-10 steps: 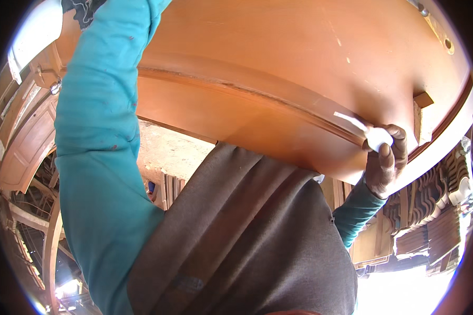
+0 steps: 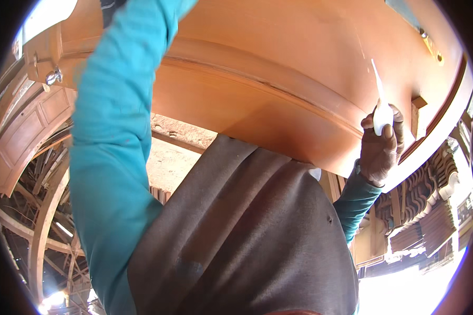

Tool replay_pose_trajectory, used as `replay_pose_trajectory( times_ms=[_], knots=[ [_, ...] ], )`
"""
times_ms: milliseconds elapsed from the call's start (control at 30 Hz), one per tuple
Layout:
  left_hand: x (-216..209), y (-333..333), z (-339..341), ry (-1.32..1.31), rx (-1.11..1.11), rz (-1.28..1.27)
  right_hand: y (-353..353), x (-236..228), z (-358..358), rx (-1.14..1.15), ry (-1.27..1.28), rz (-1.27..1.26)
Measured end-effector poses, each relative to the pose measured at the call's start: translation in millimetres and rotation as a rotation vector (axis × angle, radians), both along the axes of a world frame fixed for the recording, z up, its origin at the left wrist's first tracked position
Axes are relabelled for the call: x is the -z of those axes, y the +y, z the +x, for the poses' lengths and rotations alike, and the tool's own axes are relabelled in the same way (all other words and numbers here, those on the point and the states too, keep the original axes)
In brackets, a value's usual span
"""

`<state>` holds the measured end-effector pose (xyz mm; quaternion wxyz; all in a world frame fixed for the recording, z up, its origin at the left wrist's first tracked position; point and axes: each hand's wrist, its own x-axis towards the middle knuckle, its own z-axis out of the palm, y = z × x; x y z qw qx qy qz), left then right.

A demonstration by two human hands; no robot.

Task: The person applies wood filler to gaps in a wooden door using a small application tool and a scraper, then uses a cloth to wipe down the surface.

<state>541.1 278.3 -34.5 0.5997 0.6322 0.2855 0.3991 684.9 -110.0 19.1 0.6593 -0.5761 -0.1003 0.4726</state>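
My right hand (image 2: 381,149) is closed around a small white squeeze bottle (image 2: 382,118) with a long thin nozzle. The nozzle points up, away from me, over the orange-brown wooden door (image 2: 278,47). A raised moulding (image 2: 257,79) runs across the door to the left of this hand. My left arm (image 2: 113,115), in a teal sleeve, reaches up over the door, and its hand lies beyond the top edge of the picture. Just right of the bottle, a small wooden block (image 2: 417,113) rests on the door.
A scraper with a yellow handle (image 2: 432,48) lies on the far right of the door. Another panelled door (image 2: 29,136) and a metal door knob (image 2: 53,76) show at left. Stacked curved wooden pieces (image 2: 420,197) stand at right. A dark apron (image 2: 242,226) covers my front.
The bottle's nozzle has swung from pointing left near the moulding to pointing up. My right hand has turned with it, and the left arm has shifted slightly right in the picture.
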Motion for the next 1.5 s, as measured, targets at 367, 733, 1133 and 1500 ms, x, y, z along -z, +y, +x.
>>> replay_pose_trajectory(
  times_ms=[367, 733, 1133, 1500],
  knots=[
    [-49.3, -252.7, -179.9, 0.42, 0.28, 0.08, 23.8, -3.5, -92.9, -0.213, 0.26, -0.066],
    [-36.5, -273.9, -210.9, 0.47, -0.006, 0.037, 40.8, -8.8, -97.5, -0.499, 0.169, -0.044],
    [-17.8, -280.9, -192.6, 0.631, -0.242, 0.366, 33.9, 29.7, -98.8, -0.838, -0.812, 0.308],
    [-23.5, -269.0, -189.5, 0.759, -0.255, 0.501, 42.8, 50.3, -107.7, -0.763, -0.996, 0.46]
  ],
)
